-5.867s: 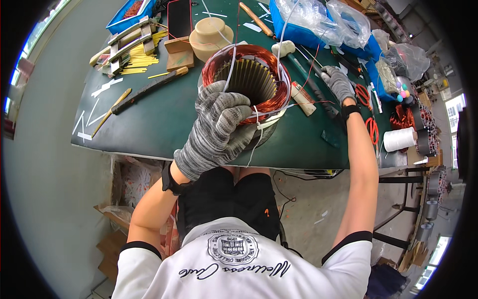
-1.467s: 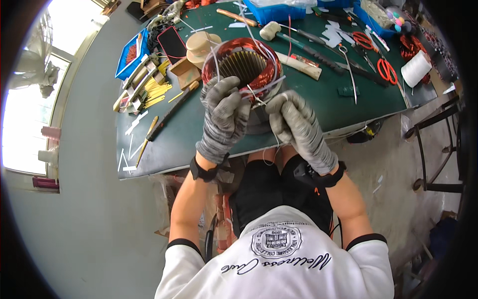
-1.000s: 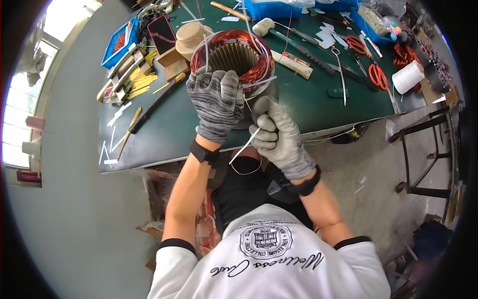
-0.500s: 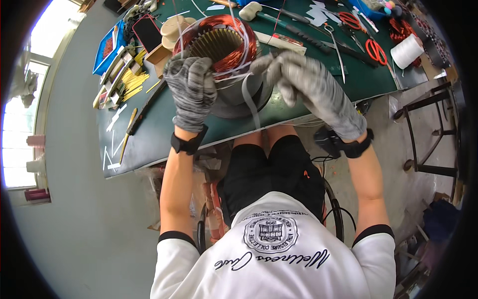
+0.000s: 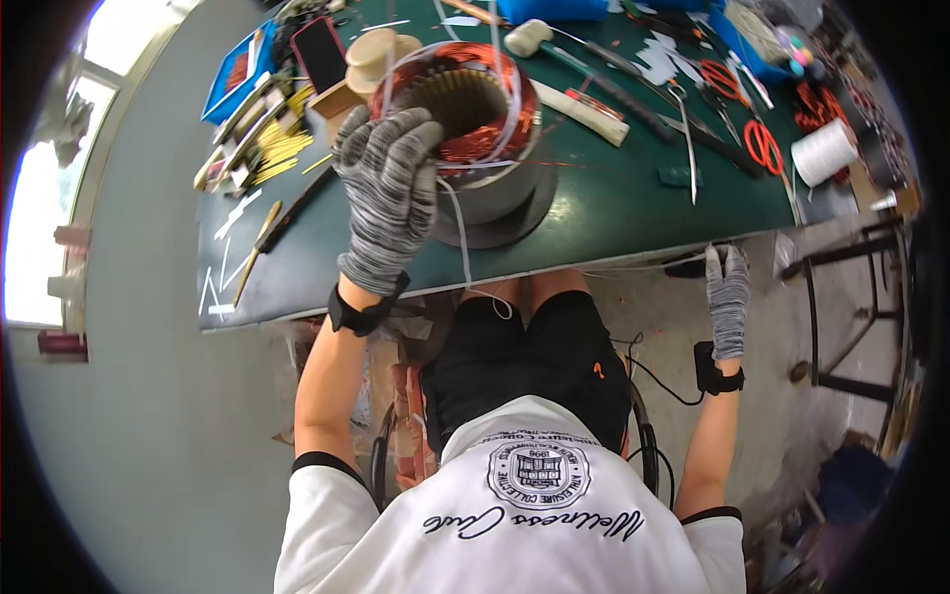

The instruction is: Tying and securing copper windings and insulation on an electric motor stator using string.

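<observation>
A motor stator [image 5: 500, 198] with orange-red copper windings [image 5: 510, 84] stands on a dark round base [image 5: 529, 213] near the table's front edge. My left hand [image 5: 389, 193], in a grey striped knit glove, is closed over the stator's near-left rim; its fingertips are partly hidden. White lacing cord [image 5: 458, 223] loops round the windings and hangs over the table edge. Out to the right, beyond the table's front edge, my gloved right hand [image 5: 728, 297] is closed, pinching the cord's stretched part [image 5: 643, 264].
Behind the stator lie a mallet [image 5: 529, 38], orange-handled scissors [image 5: 762, 147] and long tweezers [image 5: 685, 129]. A white thread spool [image 5: 823, 153] stands at right. Left are a phone [image 5: 319, 54], yellow strips [image 5: 279, 151] and a blue bin [image 5: 237, 79]. A dark metal stand [image 5: 851, 307] is right of the table.
My right hand has moved from beside the stator far to the right and nearer, drawing cord along the table edge. My left hand stays at the stator, its fingers now over the rim.
</observation>
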`<state>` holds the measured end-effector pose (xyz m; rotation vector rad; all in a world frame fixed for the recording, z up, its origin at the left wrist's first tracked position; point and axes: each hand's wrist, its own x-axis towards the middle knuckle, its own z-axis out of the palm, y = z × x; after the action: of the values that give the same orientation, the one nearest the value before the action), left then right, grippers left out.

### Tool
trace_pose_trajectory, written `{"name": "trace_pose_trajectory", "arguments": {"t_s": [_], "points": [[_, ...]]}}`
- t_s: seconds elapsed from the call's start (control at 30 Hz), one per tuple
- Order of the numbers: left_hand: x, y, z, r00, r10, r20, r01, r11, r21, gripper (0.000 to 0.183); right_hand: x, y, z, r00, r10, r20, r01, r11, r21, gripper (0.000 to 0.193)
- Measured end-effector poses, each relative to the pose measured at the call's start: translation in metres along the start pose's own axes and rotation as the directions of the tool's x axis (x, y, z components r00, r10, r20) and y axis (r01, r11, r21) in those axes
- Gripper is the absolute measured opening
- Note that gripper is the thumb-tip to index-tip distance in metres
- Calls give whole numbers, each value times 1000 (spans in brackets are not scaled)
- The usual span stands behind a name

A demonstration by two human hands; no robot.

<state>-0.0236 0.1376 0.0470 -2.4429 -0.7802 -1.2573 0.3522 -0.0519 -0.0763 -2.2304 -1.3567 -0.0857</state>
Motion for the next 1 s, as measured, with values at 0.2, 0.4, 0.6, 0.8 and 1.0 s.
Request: {"name": "trace_pose_trajectory", "arguments": {"t_s": [0.2, 0.4, 0.6, 0.8, 1.0], "points": [[1, 22, -27, 999, 26, -32, -26, 1000, -11, 36, 5, 1, 3, 886, 185, 425, -453, 540, 710, 24], [7, 19, -3, 983, -152, 103, 173, 956, -237, 55, -32, -41, -26, 618, -244, 747, -769, 9, 639, 29], [-1, 20, 10, 981, -191, -33, 179, 960, -215, 59, -24, -133, -28, 573, -230, 787, -758, 217, 616, 11], [-2, 23, 12, 957, -288, -32, 266, 916, -299, 70, 25, -215, -24, 780, -361, 512, -453, 238, 859, 16], [-2, -2, -8, 990, -119, -79, 105, 980, -167, 84, 47, -261, -12, 844, -528, -93, 335, 384, 860, 16]]}}
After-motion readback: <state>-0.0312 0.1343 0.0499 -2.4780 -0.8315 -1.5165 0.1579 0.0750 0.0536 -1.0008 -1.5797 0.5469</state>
